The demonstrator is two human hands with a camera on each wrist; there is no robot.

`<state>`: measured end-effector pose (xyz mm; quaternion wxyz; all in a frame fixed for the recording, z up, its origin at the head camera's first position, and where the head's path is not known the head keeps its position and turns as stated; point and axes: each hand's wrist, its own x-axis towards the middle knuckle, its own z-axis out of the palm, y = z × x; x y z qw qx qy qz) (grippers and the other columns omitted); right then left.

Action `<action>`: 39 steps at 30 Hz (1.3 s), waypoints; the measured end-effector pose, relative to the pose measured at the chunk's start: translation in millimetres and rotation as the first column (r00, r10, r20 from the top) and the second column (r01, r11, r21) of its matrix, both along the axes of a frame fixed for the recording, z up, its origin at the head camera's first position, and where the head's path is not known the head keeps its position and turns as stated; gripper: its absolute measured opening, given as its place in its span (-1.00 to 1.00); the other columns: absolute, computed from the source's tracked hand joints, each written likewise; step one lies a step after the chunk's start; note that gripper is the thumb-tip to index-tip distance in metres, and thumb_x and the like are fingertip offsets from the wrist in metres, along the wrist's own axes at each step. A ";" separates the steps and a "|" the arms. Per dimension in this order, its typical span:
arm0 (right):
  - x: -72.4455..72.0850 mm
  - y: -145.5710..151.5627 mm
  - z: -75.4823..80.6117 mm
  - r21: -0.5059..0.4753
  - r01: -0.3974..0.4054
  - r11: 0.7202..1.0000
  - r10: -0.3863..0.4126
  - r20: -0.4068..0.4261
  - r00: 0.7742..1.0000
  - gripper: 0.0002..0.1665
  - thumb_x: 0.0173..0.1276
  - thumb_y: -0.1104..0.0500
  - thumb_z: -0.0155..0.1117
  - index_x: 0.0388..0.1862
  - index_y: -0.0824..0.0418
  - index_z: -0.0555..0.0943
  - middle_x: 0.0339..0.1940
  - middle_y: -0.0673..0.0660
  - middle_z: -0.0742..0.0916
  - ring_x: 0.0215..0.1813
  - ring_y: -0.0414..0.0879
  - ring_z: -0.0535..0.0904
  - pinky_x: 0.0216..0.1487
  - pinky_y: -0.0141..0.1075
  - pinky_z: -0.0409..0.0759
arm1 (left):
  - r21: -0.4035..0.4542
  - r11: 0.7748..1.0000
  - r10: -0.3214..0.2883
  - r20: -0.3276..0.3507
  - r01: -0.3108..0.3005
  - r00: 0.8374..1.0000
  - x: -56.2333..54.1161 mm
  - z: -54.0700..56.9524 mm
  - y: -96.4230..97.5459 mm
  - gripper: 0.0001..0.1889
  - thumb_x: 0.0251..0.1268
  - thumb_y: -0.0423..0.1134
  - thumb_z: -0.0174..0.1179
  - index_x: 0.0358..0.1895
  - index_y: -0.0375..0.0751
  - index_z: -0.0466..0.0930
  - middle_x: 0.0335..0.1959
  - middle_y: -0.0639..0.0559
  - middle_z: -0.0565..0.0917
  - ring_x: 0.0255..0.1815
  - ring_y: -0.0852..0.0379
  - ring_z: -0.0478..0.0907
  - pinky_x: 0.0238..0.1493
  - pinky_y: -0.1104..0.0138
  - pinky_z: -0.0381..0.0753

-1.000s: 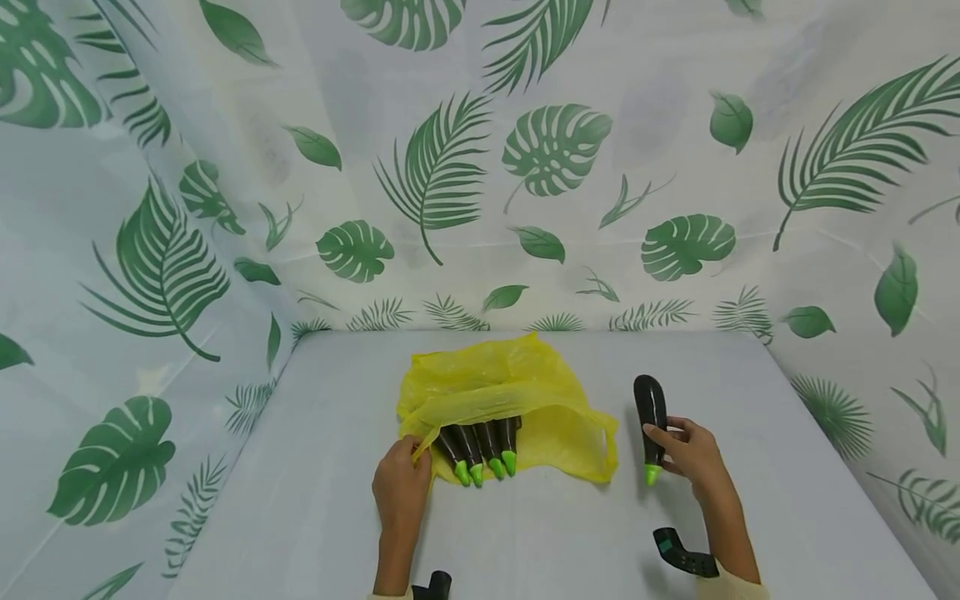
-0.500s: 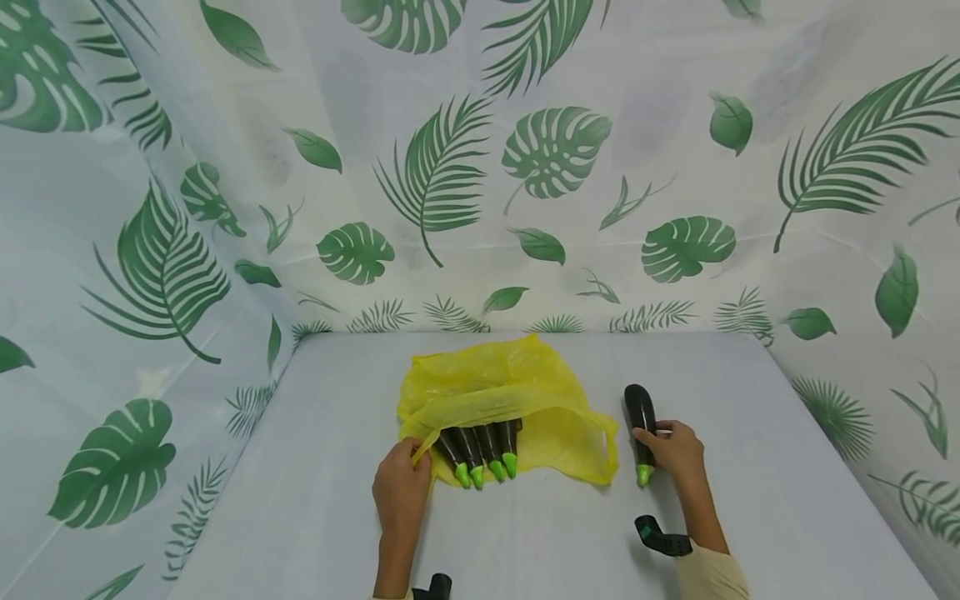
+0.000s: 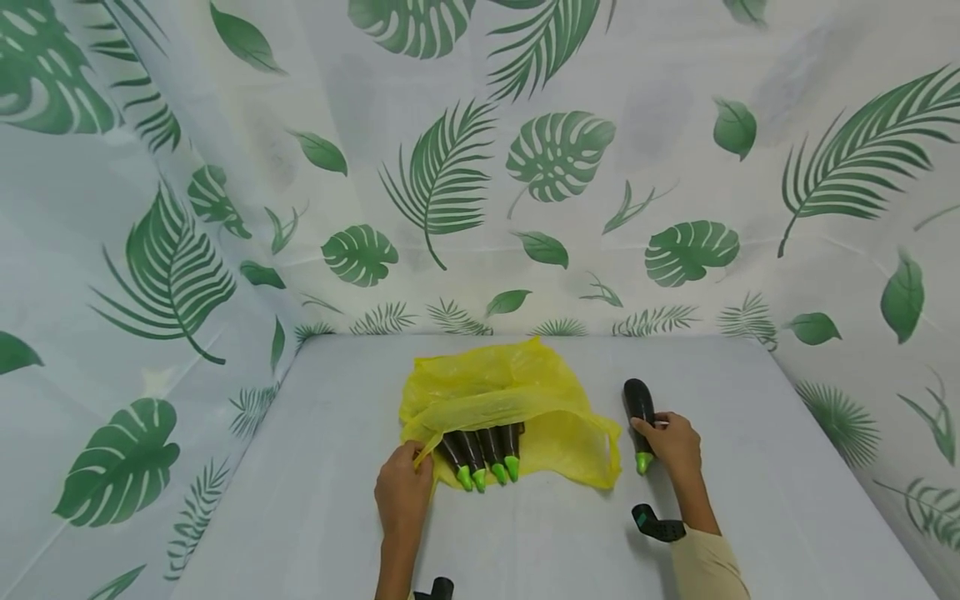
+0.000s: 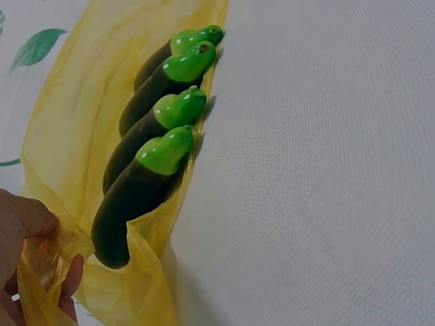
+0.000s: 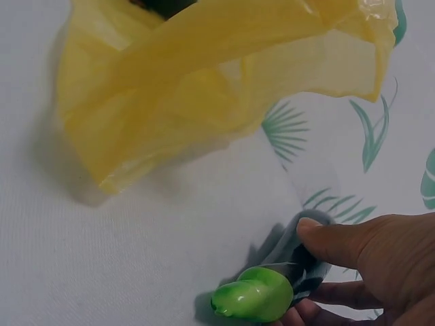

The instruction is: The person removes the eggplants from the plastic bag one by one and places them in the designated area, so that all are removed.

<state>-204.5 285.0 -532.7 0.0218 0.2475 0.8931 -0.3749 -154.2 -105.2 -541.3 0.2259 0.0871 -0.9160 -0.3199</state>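
A yellow plastic bag (image 3: 495, 375) lies on the white table, its mouth toward me. Several dark eggplants (image 3: 475, 454) lie side by side in that mouth, green stem ends pointing out; their far ends are hidden under the film. My left hand (image 3: 403, 492) pinches the bag's left handle, and in the left wrist view the thumb and fingers (image 4: 41, 221) close on the crumpled film. To the right of the bag, my right hand (image 3: 675, 446) holds a single eggplant (image 3: 639, 400) between thumb and fingers, its green stem end (image 5: 255, 295) toward me.
The white table (image 3: 525, 550) runs back to a leaf-printed curtain (image 3: 450, 183), which also rises at left and right. The bag's right handle (image 3: 611, 450) lies between the bag's mouth and the right hand. Black wrist cameras (image 3: 656, 525) sit on the forearms.
My right hand has moved slightly left with its eggplant, closer to the bag. The left hand still pinches the handle, and the bag with its eggplants has stayed in place.
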 end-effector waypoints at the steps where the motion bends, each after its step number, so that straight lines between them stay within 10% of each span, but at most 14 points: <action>1: 0.1 0.6 -0.7 0.000 -0.001 1.000 0.001 -0.001 1.000 -0.23 0.34 -0.08 0.22 0.27 0.50 0.38 0.10 0.50 0.59 0.04 0.29 0.55 -0.04 0.05 0.55 | -0.001 1.000 0.001 0.001 -0.001 1.000 0.2 -0.4 0.0 -0.89 0.13 -0.32 0.27 -0.26 -0.18 0.70 -0.37 0.01 0.73 -0.37 0.06 0.66 -0.40 0.20 0.60; 39: -3.1 0.2 -0.8 -0.016 0.023 1.000 -0.024 -0.062 0.998 -0.23 0.33 -0.08 0.25 0.28 0.46 0.37 0.14 0.49 0.59 0.12 0.35 0.53 0.02 0.13 0.51 | -0.012 1.000 0.001 -0.011 -0.001 1.000 1.4 1.3 1.5 -0.89 0.14 -0.32 0.26 -0.27 -0.19 0.71 -0.38 0.00 0.73 -0.37 0.06 0.66 -0.39 0.20 0.61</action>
